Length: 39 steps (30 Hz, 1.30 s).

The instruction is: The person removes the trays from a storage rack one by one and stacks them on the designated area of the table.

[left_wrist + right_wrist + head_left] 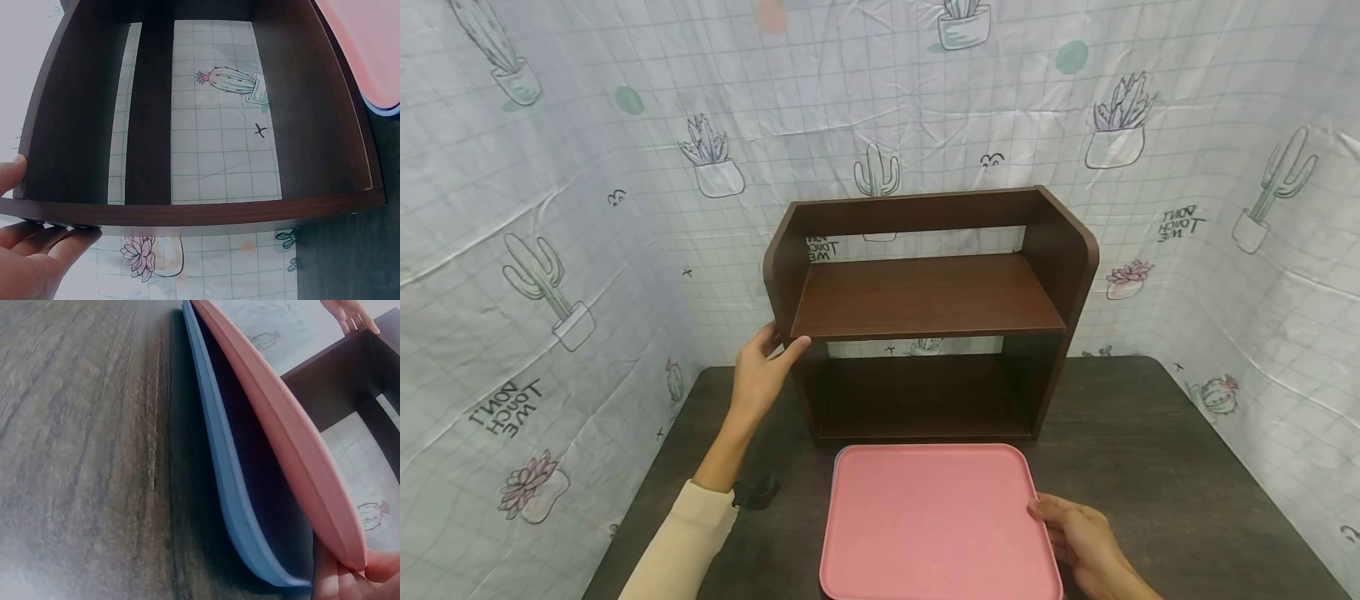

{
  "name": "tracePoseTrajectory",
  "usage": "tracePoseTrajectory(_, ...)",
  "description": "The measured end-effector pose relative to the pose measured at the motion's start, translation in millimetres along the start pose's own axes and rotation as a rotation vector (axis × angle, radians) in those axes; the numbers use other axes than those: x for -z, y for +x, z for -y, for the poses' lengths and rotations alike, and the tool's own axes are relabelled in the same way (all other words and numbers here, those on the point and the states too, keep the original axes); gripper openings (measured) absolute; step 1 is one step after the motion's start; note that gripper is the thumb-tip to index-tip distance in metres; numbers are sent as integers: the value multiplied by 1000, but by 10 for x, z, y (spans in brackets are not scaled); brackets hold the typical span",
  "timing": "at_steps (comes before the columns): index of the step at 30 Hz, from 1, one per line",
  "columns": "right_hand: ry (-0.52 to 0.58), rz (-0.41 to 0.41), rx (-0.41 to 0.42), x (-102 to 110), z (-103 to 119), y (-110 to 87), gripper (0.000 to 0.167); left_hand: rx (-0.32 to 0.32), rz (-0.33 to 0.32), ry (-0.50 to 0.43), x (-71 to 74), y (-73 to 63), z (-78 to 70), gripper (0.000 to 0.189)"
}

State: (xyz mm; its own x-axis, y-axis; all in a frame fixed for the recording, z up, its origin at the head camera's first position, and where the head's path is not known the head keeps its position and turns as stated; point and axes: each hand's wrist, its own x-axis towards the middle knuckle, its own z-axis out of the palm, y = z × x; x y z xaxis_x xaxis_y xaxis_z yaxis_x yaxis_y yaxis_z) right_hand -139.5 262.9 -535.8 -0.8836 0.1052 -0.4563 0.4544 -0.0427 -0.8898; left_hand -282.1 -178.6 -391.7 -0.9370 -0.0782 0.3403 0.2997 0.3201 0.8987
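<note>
A dark brown two-level wooden shelf [928, 296] stands upright on the table. My left hand [757, 377] grips its left side panel, thumb at the front edge and fingers along the outer face, as the left wrist view shows. In front of the shelf is a pink rectangular tray [932, 525] with rounded corners. My right hand [1081, 537] pinches the tray's right edge. Under it lies a blue tray [224, 462]; in the right wrist view the pink tray's near side is raised, leaving a dark gap between the two.
The dark wood-grain table [1135, 467] extends to both sides of the shelf. White cloth [625, 208] printed with a grid and cacti hangs behind and along both sides. A black device [758, 493] is at my left wrist.
</note>
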Motion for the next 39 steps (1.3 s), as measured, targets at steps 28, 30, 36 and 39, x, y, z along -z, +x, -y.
tracePoseTrajectory(28,-119,10,29,-21,96,24,60,1,-10,10,2,-18,2,63)
tracePoseTrajectory(30,-189,-8,60,-39,106,24,56,3,-11,9,3,-22,6,62)
tracePoseTrajectory(36,-514,-95,216,-93,168,20,43,2,-9,-1,2,-13,3,62)
tracePoseTrajectory(39,-684,-138,287,-93,209,16,37,3,-9,0,2,-7,-7,62)
